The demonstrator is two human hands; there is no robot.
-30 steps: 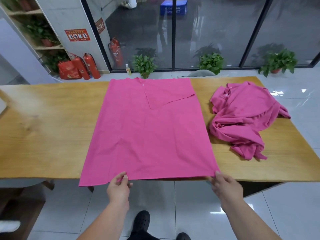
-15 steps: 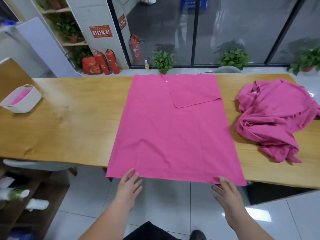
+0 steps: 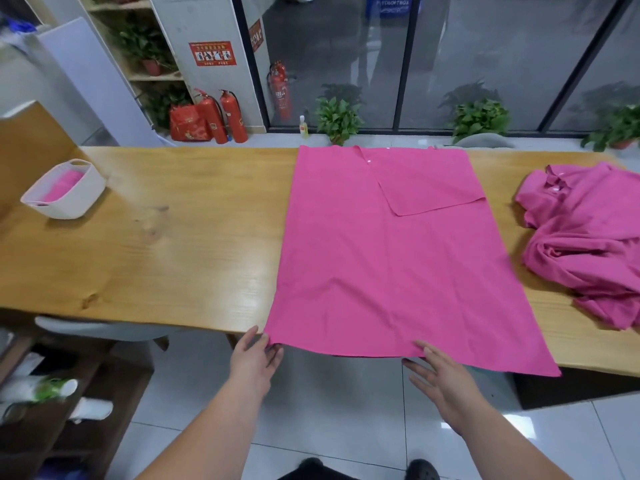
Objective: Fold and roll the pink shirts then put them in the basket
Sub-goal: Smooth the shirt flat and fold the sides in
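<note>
Pink folded shirt [image 3: 398, 271] is laid flat on the wooden tabletop [image 3: 173, 254], hem overhanging the near edge. Left grip [image 3: 256, 358] is set at the hem's left corner; pinch or touch cannot be told. Right grip [image 3: 443, 379] is held wide, fingers straight, at mid-hem. Basket [image 3: 79, 199] is placed far left.
</note>
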